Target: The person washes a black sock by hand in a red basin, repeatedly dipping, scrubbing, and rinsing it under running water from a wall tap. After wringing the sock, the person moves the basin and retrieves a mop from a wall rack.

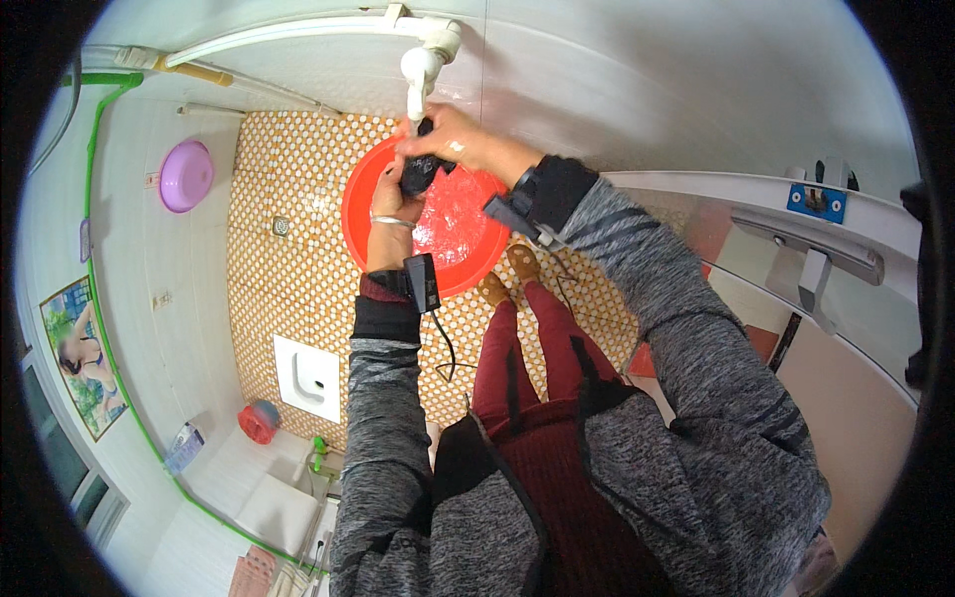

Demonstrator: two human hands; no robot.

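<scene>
- Head view: a dark, soft-looking black bundle, likely wet cloth (420,177), is held over the far-left edge of a round red plastic basin (352,219), just below a white plastic tap (419,70).
- Left hand (395,198): fingers curled on the bundle's left side; some tips hidden.
- Right hand (445,136): fingers bent, clamped on the bundle's upper part, near the tap mouth.
- Risk, judged: bundle lies close to the rim; a slick grip could drop it outside the basin's far edge.
- Risk: water striking the folds could splash over the rim onto the brown-and-white patterned floor (288,189), making footing slippery.
- Risk: the black box on the left wrist (423,282) sits by the basin's near-left edge; lowering that forearm could wet it.
- Risk: its loose black cable (445,343) could snag during arm movement.
</scene>
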